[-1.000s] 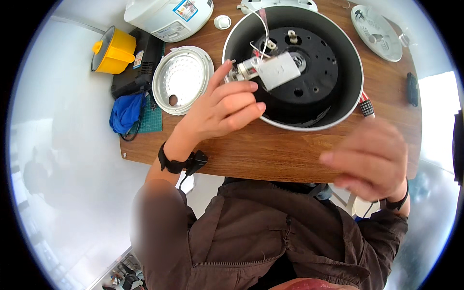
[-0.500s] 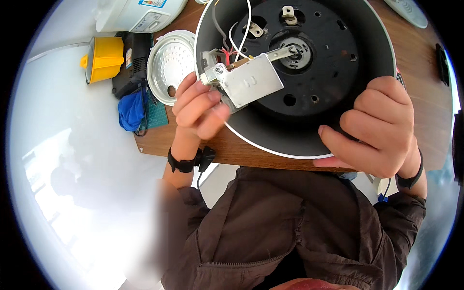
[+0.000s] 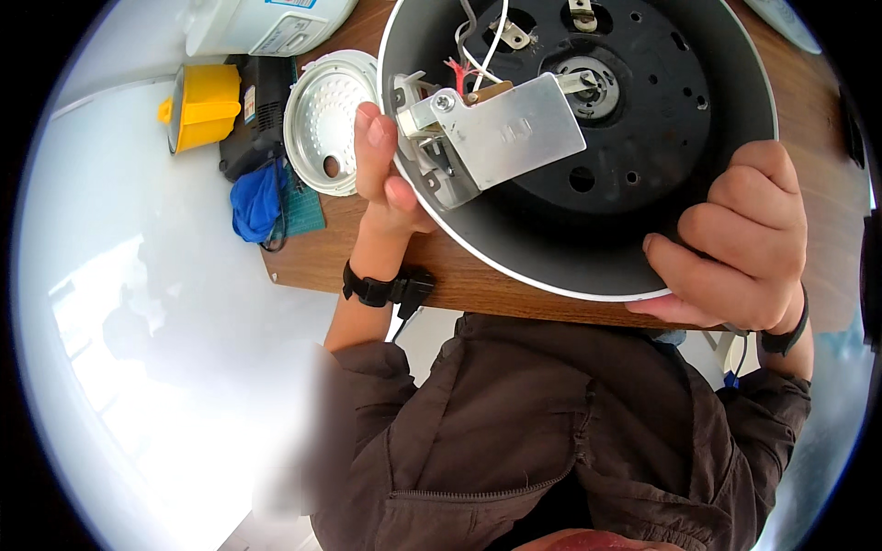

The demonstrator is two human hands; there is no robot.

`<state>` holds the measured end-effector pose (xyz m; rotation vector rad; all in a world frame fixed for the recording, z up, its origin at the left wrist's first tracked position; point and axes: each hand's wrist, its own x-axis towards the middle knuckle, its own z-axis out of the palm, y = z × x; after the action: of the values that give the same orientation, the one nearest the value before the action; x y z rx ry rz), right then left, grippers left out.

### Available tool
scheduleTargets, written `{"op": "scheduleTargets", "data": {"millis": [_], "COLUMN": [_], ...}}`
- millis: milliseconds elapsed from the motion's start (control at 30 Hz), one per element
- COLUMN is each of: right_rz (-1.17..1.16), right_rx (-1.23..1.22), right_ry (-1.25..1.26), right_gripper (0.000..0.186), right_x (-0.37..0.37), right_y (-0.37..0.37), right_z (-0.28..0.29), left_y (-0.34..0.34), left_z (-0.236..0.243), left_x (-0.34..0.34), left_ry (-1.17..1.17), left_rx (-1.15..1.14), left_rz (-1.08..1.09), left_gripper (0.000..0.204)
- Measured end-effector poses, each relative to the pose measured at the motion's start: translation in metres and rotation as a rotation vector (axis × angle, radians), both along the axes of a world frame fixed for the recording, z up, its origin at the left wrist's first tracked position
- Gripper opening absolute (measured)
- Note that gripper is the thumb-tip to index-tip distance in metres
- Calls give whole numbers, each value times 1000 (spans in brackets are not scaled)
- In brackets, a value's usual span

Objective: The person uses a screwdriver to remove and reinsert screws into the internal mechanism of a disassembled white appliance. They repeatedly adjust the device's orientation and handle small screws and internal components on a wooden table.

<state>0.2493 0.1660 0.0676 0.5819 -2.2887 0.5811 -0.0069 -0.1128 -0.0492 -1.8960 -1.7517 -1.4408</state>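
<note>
The right hand [image 3: 735,243] is closed over the near right rim of a big round dark pot [image 3: 542,243]: its fingers curl down inside the wall and its thumb lies outside, under the rim, so that the rim is pinched between them. Its wrist is bent, with the knuckles up, and wears a black band [image 3: 785,332]. The left hand [image 3: 390,184] stands upright at the pot's left side, fingertips pointing up along the outside of the rim, its forearm rising nearly straight from the lower edge. Part of this hand is behind the pot, so whether it grips the wall or only steadies it cannot be told.

The pot is in front of the person, above the wooden surface [image 3: 335,253] or resting on it; its underside is hidden. Its far rim is cut off by the upper edge, as are the wires [image 3: 494,50] inside. A flat metal plate [image 3: 519,133] sits by the left wall and covers part of the black base [image 3: 625,174].

A white appliance [image 3: 266,32] is cut off at the top. Behind the left hand lies a white lid [image 3: 335,119]. A dark thing [image 3: 853,129] at the far right is too unclear to name.
</note>
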Motion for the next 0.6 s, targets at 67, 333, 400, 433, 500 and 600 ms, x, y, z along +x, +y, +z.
{"op": "scheduleTargets", "data": {"millis": [67,333,400,433,500,600], "right_rz": [-5,3,6,4,-3,-1], "right_rx": [-1,-5,-13,-12,-7,9], "right_ry": [17,3,19,25,24,27], "right_gripper": [40,38,38,38,38,37], "right_x": [1,3,3,3,4,6], "right_y": [0,6,6,7,5,5], "right_z": [-2,-4,-7,-7,-6,-5], "left_y": [-8,41,44,44,40,34], "left_z": [-13,20,22,21,17,11], "left_x": [-8,-2,-2,-3,-2,-1], "left_ry": [-264,-23,-51,-69,-128,-206], "left_rx": [-35,77,85,82,70,57], "left_rz": [-62,-91,-91,-83,-56,-16], "left_gripper": [67,59,57,56,55,53]}}
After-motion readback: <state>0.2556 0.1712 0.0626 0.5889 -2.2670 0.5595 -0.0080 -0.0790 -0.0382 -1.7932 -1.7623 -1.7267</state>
